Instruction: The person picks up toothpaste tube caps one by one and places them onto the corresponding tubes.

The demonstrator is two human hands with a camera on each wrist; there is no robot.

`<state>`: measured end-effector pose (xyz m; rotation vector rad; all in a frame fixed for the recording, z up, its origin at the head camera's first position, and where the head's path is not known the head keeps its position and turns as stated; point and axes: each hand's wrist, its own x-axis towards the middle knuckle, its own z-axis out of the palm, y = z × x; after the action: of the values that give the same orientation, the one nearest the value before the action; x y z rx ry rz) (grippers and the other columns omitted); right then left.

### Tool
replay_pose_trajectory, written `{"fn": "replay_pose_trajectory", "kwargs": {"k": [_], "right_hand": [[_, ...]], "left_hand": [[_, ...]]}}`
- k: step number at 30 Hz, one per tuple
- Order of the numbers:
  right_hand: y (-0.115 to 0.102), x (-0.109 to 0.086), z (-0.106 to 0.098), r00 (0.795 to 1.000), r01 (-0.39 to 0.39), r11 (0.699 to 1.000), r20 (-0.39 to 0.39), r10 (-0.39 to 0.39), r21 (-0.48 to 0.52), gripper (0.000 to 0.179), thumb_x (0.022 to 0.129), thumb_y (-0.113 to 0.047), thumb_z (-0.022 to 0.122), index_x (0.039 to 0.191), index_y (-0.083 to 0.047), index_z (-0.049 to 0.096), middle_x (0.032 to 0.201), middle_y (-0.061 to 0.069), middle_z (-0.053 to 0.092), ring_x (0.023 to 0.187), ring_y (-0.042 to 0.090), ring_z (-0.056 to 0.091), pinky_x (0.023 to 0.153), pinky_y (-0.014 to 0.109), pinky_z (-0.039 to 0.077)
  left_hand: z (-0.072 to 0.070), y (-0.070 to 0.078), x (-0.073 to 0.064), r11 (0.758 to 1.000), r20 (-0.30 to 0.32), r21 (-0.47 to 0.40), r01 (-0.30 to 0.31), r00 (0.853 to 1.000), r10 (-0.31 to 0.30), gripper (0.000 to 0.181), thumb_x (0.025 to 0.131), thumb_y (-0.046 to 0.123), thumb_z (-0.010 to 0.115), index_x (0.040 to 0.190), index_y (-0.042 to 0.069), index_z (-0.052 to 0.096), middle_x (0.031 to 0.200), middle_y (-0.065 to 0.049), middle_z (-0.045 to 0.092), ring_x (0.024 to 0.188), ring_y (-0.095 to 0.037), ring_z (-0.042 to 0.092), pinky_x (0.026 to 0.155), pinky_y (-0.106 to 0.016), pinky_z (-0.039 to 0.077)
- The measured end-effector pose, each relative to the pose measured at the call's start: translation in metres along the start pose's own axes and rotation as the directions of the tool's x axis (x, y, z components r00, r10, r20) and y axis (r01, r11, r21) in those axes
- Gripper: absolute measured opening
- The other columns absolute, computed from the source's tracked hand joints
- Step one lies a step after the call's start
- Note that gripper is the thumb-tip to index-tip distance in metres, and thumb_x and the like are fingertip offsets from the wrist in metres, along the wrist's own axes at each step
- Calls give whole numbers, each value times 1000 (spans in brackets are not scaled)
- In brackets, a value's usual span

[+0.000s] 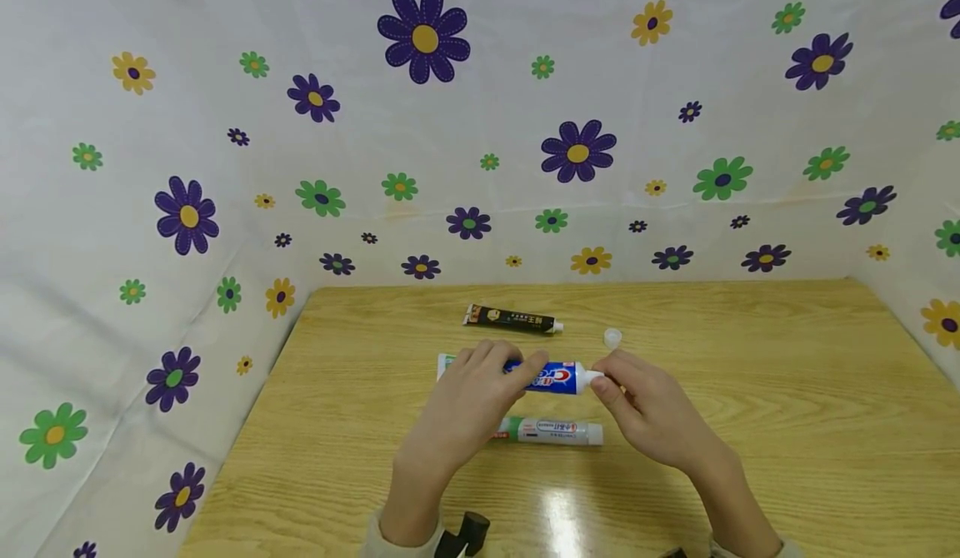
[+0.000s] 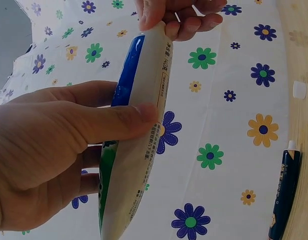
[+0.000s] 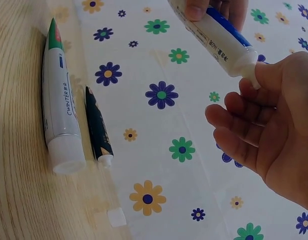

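A blue, white and green toothpaste tube (image 1: pixel 558 377) is held level above the table, its cap end pointing right. My left hand (image 1: pixel 468 408) grips its body, thumb across the white back in the left wrist view. With thumb and index finger, my right hand (image 1: pixel 652 412) pinches the tube's small white cap (image 3: pixel 250 73); its other fingers are loosely bent in the right wrist view. Below the held tube, nearer to me, lies a white and green toothpaste tube (image 1: pixel 558 431) with its cap on. Part of its left end is hidden by my left hand.
Farther back on the wooden table (image 1: pixel 787 391) lies a black tube (image 1: pixel 513 319) with a white nozzle. To its right is a loose white cap (image 1: pixel 612 338). A flower-patterned white cloth (image 1: pixel 510 108) hangs behind the table and along its sides.
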<state>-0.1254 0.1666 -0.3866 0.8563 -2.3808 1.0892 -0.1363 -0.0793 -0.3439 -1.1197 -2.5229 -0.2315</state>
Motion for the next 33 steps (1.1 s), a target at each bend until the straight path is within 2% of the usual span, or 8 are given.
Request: {"fn": "replay_pose_trajectory", "kwargs": {"k": [5,10,16,19,26,33], "right_hand": [[2,0,0,1000,-4,1000,31,3,25,20,102,-8,53,86,-21,53,74,-15,39,62,-2,31,52,17,32],[2,2,-1,997,-34,996,68,28,84,22,103,-5,50,87,-21,52,76,-14,40,64,0,34,55,18,35],[1,4,0,988,-116,978,118,96,174,22,106,-4,39,89,-14,50,82,-6,44,70,6,41,60,23,41],[1,5,1,982,-165,966,128,141,200,23,107,-5,36,89,-14,46,82,-3,42,72,9,40,62,25,40],[2,3,3,970,-238,959,84,227,152,24,108,-10,35,88,-11,48,85,-1,42,73,10,41,62,25,40],[-1,4,7,949,-314,925,31,314,214,30,109,-14,35,84,-9,50,84,6,54,74,12,53,62,30,51]], "left_hand": [[-1,0,1,1000,-13,-9,-15,1000,15,48,87,2,74,128,24,60,102,-2,61,99,-21,61,91,-39,52],[1,1,2,1000,-28,7,-20,999,20,51,86,-3,74,128,24,61,101,-2,61,98,-21,61,90,-38,52],[5,1,4,1000,-40,21,-12,999,13,54,85,-3,75,130,24,60,104,-5,62,100,-23,62,90,-39,53],[10,2,5,999,-69,30,-12,998,14,56,84,-4,75,130,24,59,106,-6,62,101,-24,62,88,-39,54],[25,3,10,998,-172,60,-16,985,26,55,83,-8,74,127,22,60,110,-9,63,103,-28,64,88,-41,54],[28,1,13,998,-184,58,-21,983,31,55,84,-8,73,131,19,61,112,-10,64,104,-26,64,92,-38,53]]}}
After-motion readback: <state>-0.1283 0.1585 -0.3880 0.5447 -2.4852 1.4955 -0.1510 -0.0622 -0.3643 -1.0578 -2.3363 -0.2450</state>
